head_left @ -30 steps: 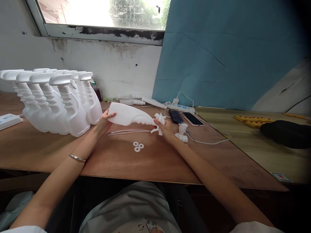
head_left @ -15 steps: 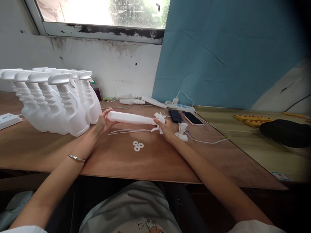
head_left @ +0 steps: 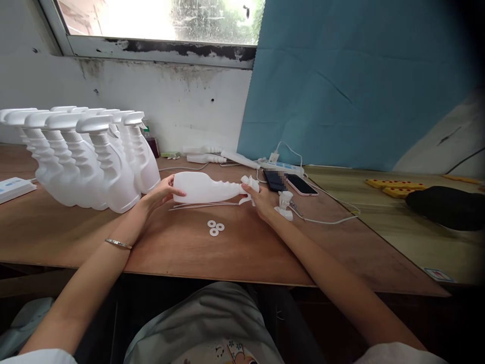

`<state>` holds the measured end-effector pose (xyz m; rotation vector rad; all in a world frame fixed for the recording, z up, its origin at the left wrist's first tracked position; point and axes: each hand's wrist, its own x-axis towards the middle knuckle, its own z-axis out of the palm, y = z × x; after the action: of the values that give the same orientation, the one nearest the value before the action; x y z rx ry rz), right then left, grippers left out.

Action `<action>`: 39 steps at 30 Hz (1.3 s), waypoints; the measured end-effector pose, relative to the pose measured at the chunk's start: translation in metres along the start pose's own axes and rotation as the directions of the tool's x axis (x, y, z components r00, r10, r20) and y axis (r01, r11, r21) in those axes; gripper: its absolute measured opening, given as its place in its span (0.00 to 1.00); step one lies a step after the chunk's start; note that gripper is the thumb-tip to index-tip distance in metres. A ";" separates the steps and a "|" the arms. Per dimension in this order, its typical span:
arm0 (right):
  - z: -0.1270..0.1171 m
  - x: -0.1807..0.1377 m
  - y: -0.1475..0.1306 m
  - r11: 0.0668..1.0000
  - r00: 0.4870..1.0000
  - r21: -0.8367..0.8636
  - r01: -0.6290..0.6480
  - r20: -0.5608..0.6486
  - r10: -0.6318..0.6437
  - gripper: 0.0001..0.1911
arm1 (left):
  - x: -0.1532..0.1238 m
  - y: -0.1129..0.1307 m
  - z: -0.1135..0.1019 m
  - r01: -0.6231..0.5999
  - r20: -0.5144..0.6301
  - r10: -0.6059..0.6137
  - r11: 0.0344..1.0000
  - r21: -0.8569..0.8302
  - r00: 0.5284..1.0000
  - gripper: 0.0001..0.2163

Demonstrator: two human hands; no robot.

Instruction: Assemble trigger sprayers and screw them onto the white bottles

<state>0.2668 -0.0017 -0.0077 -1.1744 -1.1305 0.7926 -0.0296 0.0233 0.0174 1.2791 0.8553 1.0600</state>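
Observation:
A white plastic spray bottle (head_left: 200,188) lies sideways in the air between my hands, its broad side turned toward me. My left hand (head_left: 163,190) grips its base, thumb along the near side. At the neck end, my right hand (head_left: 260,198) is closed around the collar of the white trigger spray head (head_left: 249,183); the fingers partly hide the joint. Below the bottle, thin white dip tubes (head_left: 204,205) rest on the table. Closer to me lie three white ring washers (head_left: 214,232). Loose white trigger heads (head_left: 285,205) sit just right of my right hand.
A cluster of white spray bottles (head_left: 108,174) with heads on stands at the left. More white bottles (head_left: 238,158) lie near the wall. Two phones (head_left: 302,185), a power strip (head_left: 282,166) and cables are at the back right. A black item (head_left: 447,207) lies far right.
The bottle has rolled about its long axis, from its narrow side to its broad side facing me. My left hand has shifted its hold on the base; my right hand stays at the neck.

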 end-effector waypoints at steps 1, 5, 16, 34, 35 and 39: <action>0.000 0.000 -0.001 1.000 1.000 -0.003 0.002 0.001 -0.002 0.20 | 0.000 0.000 0.000 -0.015 -0.025 0.016 0.999 0.039 1.000 0.30; 0.000 0.000 -0.004 0.998 0.999 0.050 -0.035 0.012 0.035 0.20 | 0.001 -0.002 0.002 -0.077 -0.086 0.089 0.988 0.137 0.992 0.32; 0.003 0.000 -0.005 0.968 0.974 0.108 -0.225 0.052 0.220 0.18 | 0.000 0.000 0.004 -0.040 -0.106 0.055 0.990 0.133 0.993 0.25; 0.006 0.001 -0.013 0.746 0.973 0.627 -0.223 0.092 0.213 0.12 | -0.009 -0.006 0.033 -0.585 0.266 0.602 0.426 0.690 0.753 0.17; 0.006 0.000 -0.013 0.760 0.969 0.603 -0.243 0.117 0.218 0.13 | -0.009 -0.006 0.034 -0.613 0.324 0.619 0.332 0.717 0.715 0.15; 0.006 -0.006 -0.016 0.818 0.976 0.533 -0.219 0.116 0.185 0.15 | -0.009 -0.008 0.034 -0.659 0.455 0.614 0.146 0.738 0.646 0.15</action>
<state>0.2580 -0.0093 0.0066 -0.7930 -0.7512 1.2283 0.0003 0.0037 0.0129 2.7775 0.8280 1.2591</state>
